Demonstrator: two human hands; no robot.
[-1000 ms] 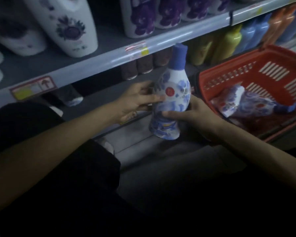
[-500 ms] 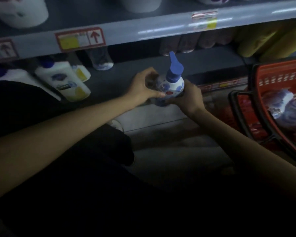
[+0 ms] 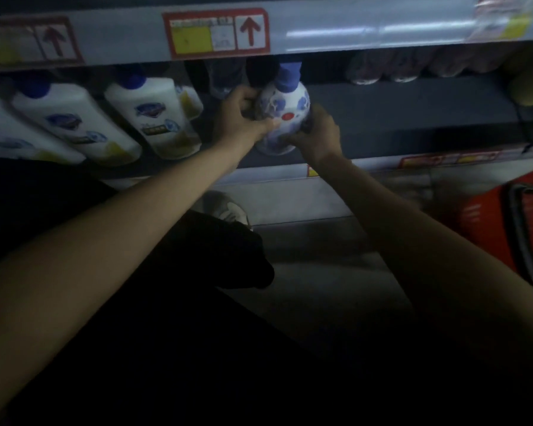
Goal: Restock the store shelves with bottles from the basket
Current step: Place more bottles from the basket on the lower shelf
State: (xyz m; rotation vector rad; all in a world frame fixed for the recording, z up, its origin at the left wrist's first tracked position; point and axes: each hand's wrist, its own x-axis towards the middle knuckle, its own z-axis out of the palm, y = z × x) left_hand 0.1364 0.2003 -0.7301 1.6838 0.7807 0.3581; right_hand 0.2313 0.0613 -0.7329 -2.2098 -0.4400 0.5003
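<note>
Both hands are being kept clamped on one bottle: the left hand is being curled round its left side, the right hand round its lower right side. The bottle, white with a blue flower print, a red dot and a blue cap, is being held upright over the lower shelf, near that shelf's front edge; contact between base and shelf cannot be told. Its cap is being partly hidden by the upper shelf rail. White bottles with blue caps are being displayed toward the shelf's left end. A red basket is being noted below the shelf's right front edge.
</note>
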